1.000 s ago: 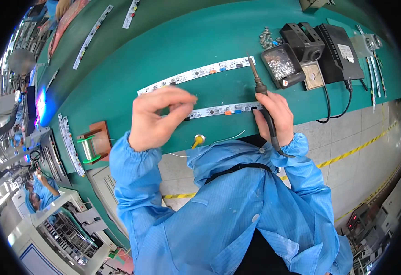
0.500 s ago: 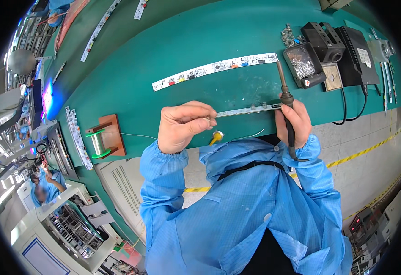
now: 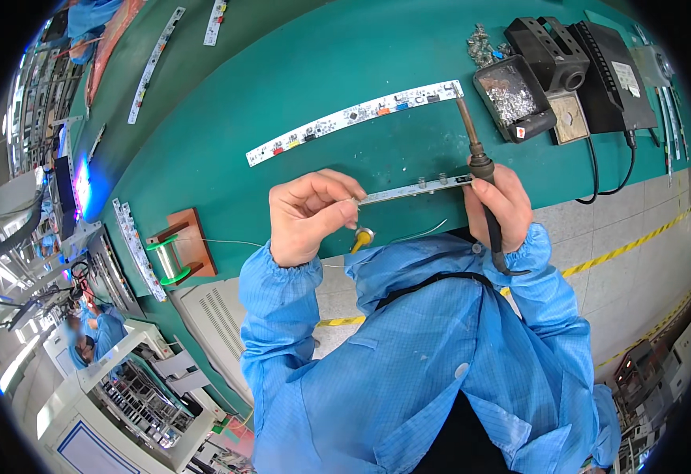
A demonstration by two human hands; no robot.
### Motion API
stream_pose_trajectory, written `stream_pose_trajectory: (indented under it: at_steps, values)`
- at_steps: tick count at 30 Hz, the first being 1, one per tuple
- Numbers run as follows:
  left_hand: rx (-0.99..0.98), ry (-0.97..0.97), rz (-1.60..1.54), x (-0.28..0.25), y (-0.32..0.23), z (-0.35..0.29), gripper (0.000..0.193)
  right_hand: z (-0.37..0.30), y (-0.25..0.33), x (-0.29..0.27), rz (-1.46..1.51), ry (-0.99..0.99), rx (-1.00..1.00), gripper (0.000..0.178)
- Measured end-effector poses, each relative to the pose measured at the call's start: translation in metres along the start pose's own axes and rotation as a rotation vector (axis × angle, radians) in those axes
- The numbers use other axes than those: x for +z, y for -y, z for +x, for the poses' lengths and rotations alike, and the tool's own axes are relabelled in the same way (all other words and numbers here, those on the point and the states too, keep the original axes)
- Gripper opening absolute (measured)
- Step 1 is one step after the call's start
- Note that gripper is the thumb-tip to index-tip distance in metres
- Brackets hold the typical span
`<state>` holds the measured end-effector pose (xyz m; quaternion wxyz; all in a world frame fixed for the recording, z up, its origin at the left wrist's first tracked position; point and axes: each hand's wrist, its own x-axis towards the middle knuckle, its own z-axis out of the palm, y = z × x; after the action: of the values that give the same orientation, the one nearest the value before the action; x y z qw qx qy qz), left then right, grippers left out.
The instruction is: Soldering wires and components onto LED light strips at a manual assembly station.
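A narrow circuit board strip (image 3: 416,189) is held nearly edge-on above the bench, between my two hands. My left hand (image 3: 302,221) pinches its left end with thumb and fingertips. A thin solder wire (image 3: 231,241) runs from a spool (image 3: 170,259) to behind my left hand; whether the fingers hold it too is hidden. My right hand (image 3: 511,209) is closed around a soldering iron (image 3: 482,167) and also grips the strip's right end. The iron points away from me, its tip overlapping the right end of a long white circuit board (image 3: 353,117) lying beyond; contact cannot be judged.
At right stand a black tray of solder scraps (image 3: 511,99), an iron holder (image 3: 551,55) and a black soldering station (image 3: 618,79). A yellow-handled tool (image 3: 361,239) lies near the bench edge. More boards (image 3: 136,249) lie at left. Other people work far left.
My view has shifted slightly, so the bench things appear moved a little. The strip shows a bit more of its face. Both grips stay the same.
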<state>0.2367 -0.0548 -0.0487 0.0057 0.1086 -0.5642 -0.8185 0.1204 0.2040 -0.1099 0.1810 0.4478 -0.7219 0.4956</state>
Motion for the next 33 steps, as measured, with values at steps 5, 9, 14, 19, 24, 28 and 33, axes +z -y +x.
stream_pose_trajectory:
  at_steps: [5,9,14,19,24,28,33]
  values:
    - [0.029,-0.056,0.229,0.012,0.006,0.012,0.008,-0.004,-0.002,0.004,0.05,-0.059,0.006,0.049]
    - [0.11,0.039,0.494,0.015,0.013,0.019,0.011,-0.007,-0.002,-0.004,0.078,0.004,-0.029,0.044]
    - [0.151,0.054,0.634,0.023,0.018,0.026,0.016,-0.004,0.0,-0.01,0.09,0.097,-0.043,0.048]
    - [0.137,0.082,0.659,0.025,0.021,0.027,0.018,-0.003,0.0,-0.007,0.071,0.067,-0.056,0.046]
    - [0.1,0.148,0.816,0.024,0.014,0.028,0.018,-0.003,-0.002,-0.006,0.076,0.064,-0.065,0.045]
    - [0.108,0.151,0.78,0.022,0.015,0.027,0.019,-0.004,-0.001,-0.01,0.084,0.107,-0.053,0.043]
    - [0.098,0.131,0.712,0.021,0.019,0.027,0.017,-0.002,0.001,-0.017,0.088,0.168,-0.033,0.04]
